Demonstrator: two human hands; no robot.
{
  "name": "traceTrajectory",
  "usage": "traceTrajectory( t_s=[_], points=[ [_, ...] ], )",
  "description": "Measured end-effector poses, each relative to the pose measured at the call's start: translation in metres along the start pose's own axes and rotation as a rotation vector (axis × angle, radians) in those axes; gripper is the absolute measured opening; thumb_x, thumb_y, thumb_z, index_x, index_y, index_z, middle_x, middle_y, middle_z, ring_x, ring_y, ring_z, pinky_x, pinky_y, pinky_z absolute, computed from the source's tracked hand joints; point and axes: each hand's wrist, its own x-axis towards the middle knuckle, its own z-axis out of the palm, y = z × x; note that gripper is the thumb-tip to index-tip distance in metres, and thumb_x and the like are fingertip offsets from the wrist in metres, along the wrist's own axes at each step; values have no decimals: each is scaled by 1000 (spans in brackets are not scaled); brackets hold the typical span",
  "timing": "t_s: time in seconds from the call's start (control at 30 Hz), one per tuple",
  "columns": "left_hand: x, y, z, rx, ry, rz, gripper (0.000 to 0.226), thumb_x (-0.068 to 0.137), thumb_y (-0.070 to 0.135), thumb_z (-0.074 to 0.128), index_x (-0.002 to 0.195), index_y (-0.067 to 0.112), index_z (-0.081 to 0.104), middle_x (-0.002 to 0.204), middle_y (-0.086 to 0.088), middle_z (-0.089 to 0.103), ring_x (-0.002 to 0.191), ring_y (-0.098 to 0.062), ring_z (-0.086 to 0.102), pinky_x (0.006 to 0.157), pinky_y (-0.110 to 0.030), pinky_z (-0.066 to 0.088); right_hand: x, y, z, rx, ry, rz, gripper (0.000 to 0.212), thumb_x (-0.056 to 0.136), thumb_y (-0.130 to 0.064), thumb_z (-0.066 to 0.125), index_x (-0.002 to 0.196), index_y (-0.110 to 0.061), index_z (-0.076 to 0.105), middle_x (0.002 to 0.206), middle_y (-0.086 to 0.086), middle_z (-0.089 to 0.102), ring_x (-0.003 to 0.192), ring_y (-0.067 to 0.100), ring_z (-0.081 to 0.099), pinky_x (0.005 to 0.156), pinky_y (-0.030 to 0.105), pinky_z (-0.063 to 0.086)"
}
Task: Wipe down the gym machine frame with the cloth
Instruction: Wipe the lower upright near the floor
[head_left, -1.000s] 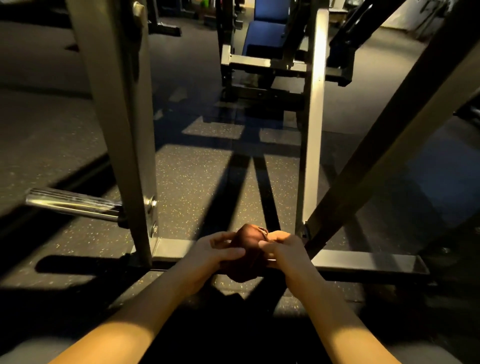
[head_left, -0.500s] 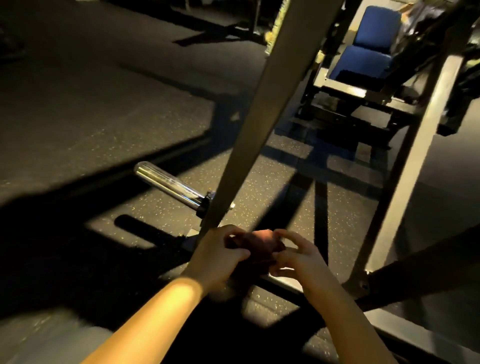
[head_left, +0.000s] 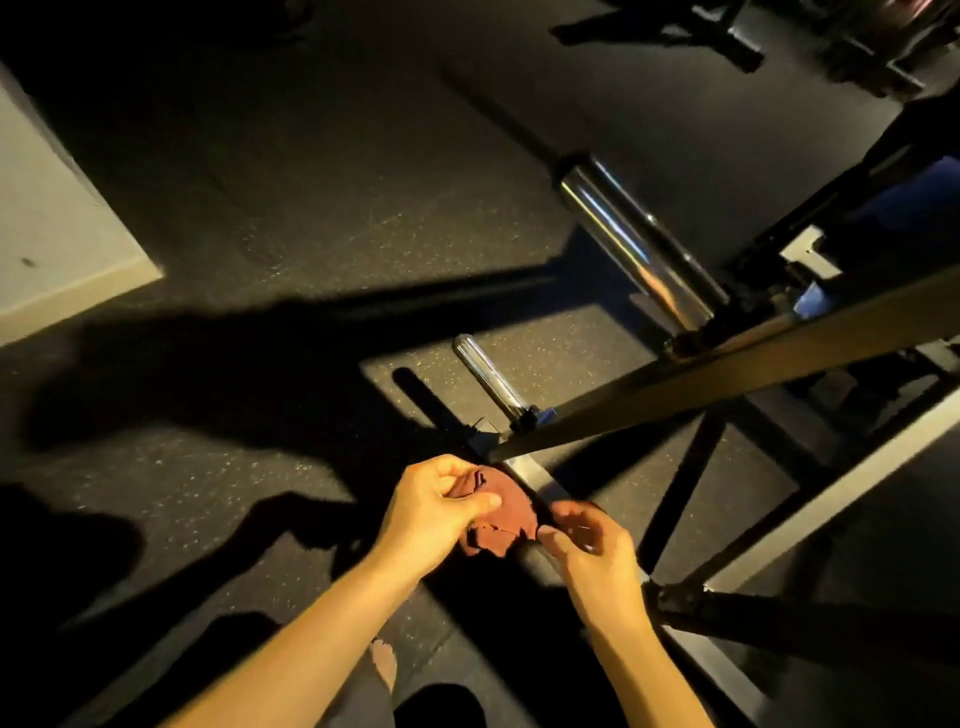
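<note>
Head view, looking down. Dark speckled rubber floor (head_left: 260, 234), crossed by hard shadows, filling most of the field. At right, gym machine frame (head_left: 831, 499), with a long diagonal beam (head_left: 727, 379) descending from the right edge to a joint on the pale base rail (head_left: 525, 472) at centre. Large chrome sleeve (head_left: 634, 244) projecting up and left from the beam's upper part; smaller chrome peg (head_left: 488, 376) projecting likewise beside the joint. At lower centre, left hand (head_left: 436, 512), fingers curled round the bunched reddish-brown cloth (head_left: 506, 512), thumb pressed on top. Just beside it, right hand (head_left: 592, 545), fingers narrowed to a pinch on the cloth's right edge. Cloth between the two hands, over the base rail just below the joint; contact with the rail not discernible.
</note>
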Motion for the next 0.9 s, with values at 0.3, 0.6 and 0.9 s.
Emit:
traceTrajectory(
  t_s=[0.3,0.6,0.9],
  points=[
    [-149,146,-89,18,-62,29,25,94,11,72,118,19,73,94,12,79,89,3,72,70,-4,48,-138,-173,-21,-7,-430,-321,22,94,-20,72,115,-21,71,107,-6,76,99,13,72,85,26,56],
    [-206,243,-186,308,-63,117,21,94,14,70,109,27,77,97,9,79,92,1,72,85,-17,55,-184,-280,-16,-157,-541,-337,26,95,6,60,96,-16,75,95,0,77,94,14,73,92,37,57],
    [-153,345,-322,254,-189,198,11,95,20,71,103,18,79,94,0,79,94,-10,73,83,-19,50,-169,-395,34,41,-615,-212,29,89,-12,65,115,-17,75,111,7,75,97,22,73,83,38,56]
  ],
)
